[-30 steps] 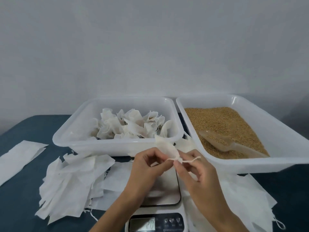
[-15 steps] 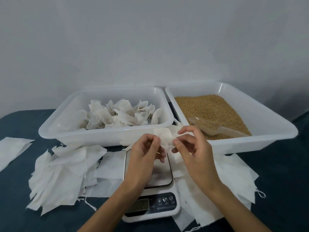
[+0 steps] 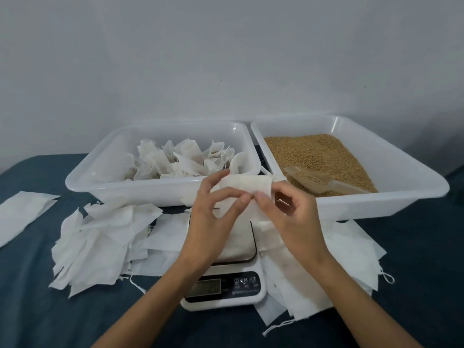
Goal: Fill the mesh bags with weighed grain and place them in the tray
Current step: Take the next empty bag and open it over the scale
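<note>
The mesh bag (image 3: 242,187) sits in mid-air above the scale (image 3: 226,282), just in front of the near rim of the bag tray (image 3: 82,182), held between both hands w/ its long axis running left-right, mouth apparently toward the right. Left hand (image 3: 213,222) pinches the bag's lower edge betw. thumb and forefinger, other fingers (image 3: 218,175) raised and arched round the bag's left end; right hand (image 3: 288,217) pinches the right edge w/ thumb and forefinger, remaining fingers curled loosely below. So both hands grasp the same bag, thumbs nearly meeting at its middle. Looks like they're spreading the mouth open, though the opening itself is hard to make out from here. Bag seems flat and unfilled. The grain (image 3: 316,156) lies in the grain tray (image 3: 414,177) to the right, so the right hand is the nearer one to the scoop (image 3: 324,183) half-buried in it; next move prob. needs the left to keep the bag open while the right lets go. Bag tray already holds a heap of tied bags (image 3: 175,159). Loose empty bags (image 3: 95,242) lie spread on the dark tabletop (image 3: 37,310) left and right of the scale; its display is unreadable.
</note>
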Demonstrator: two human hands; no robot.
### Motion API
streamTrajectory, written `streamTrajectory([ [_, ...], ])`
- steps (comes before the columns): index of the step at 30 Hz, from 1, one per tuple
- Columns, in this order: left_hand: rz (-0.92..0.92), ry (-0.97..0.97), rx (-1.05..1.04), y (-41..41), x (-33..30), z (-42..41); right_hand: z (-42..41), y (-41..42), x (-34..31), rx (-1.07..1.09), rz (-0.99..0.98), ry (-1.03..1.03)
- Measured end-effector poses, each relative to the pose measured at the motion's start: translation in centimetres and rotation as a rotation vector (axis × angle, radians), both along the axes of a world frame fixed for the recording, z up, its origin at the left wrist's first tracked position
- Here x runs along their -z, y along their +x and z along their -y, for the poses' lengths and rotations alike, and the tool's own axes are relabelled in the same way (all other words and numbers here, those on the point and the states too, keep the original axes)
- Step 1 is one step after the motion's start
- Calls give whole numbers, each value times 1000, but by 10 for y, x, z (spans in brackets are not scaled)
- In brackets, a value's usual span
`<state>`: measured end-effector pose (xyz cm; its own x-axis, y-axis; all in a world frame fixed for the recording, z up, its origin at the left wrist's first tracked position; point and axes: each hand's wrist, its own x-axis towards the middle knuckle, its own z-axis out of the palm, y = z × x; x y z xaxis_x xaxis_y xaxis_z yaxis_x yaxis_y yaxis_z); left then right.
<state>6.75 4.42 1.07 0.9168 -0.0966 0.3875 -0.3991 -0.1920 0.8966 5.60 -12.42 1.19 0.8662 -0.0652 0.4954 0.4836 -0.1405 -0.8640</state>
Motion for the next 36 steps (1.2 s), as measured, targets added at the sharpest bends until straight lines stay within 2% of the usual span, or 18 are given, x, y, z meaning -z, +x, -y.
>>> streamTrajectory([
  [3, -66, -161, 117, -1, 2, -8, 3, 3, -1, 12, -12, 32],
  [6, -144, -233, 97, -1, 8, -13, 3, 2, -2, 74, 46, -19],
  [9, -158, -302, 76, 2, 9, -13, 4, 1, -1, 260, 158, -156],
  [11, -151, -327, 88, 3, 8, -12, 4, -1, 0, 328, 191, -159],
  [14, -136, -320, 102, 2, 9, -12, 3, -3, -1, 267, 119, -81],
  [19, -164, -316, 89, 3, 11, -14, 4, -3, 2, 227, 73, -93],
  [26, -219, -355, 98, 3, 8, -17, 6, -2, -2, 235, 102, -75],
  [31, -274, -439, 128, 4, 7, -17, 7, -4, -4, 108, 73, -195],
  [36, -309, -496, 78, 6, 9, -19, 8, -3, -6, 90, 74, -170],
])
